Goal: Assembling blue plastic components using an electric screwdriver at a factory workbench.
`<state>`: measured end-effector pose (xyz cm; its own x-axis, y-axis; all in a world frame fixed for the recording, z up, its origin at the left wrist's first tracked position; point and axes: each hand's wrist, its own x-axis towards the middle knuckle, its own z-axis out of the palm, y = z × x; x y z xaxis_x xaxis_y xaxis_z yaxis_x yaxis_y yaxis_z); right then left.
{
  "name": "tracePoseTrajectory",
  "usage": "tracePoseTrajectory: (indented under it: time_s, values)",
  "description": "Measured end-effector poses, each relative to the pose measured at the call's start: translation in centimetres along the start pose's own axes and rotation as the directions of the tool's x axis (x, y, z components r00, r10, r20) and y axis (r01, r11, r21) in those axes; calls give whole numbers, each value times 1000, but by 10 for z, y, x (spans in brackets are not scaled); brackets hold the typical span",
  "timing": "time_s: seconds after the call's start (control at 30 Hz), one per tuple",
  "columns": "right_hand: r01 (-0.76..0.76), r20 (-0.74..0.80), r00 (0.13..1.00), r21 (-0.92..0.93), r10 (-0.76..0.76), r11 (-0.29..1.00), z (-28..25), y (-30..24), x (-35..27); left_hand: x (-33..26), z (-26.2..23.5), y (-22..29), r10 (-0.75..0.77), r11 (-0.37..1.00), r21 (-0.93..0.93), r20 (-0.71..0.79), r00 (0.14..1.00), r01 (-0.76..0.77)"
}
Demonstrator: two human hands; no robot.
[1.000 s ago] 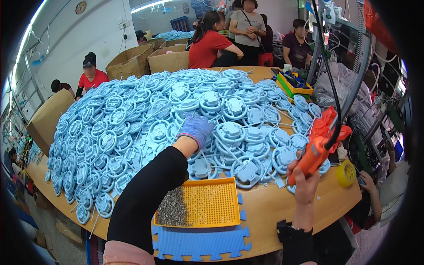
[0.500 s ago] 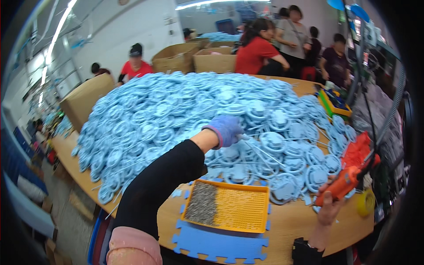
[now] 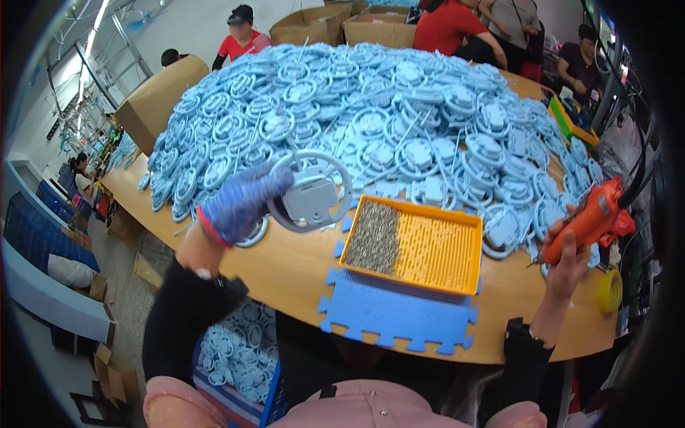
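The left hand [image 3: 235,203], gloved, grips a blue ring part [image 3: 310,192] by its rim, held above the table edge [image 3: 285,271], left of the tray [image 3: 414,246]. The right hand [image 3: 567,260] clasps the orange driver [image 3: 589,221], tip pointing left toward the part. The mat [image 3: 396,314] lies between them.

Single head-worn fisheye view, looking steeply down and forward, close over the wooden table [image 3: 300,274], edges bowed
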<state>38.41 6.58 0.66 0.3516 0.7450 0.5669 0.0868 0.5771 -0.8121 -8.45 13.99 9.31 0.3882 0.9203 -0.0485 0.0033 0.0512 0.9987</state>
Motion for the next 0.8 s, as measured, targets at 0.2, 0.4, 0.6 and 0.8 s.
tracePoseTrajectory:
  time_s: [0.2, 0.4, 0.6, 0.8]
  values:
    - [-162, 172, 978, 293, 115, 942, 56, -28, -14, -98, 89, -103, -356, 775, -575, -54, 933, 262]
    - [-338, 397, 889, 227, 230, 913, 138, -22, -25, -128, 125, -139, -362, 703, -651, 18, 932, 286]
    - [-244, 230, 958, 327, 173, 913, 145, 20, -26, -152, 98, -141, -439, 868, -280, -42, 898, 411]
    - [-154, 161, 982, 347, 103, 925, 145, 32, -18, -154, 96, -140, 303, 659, 736, -72, 950, -154]
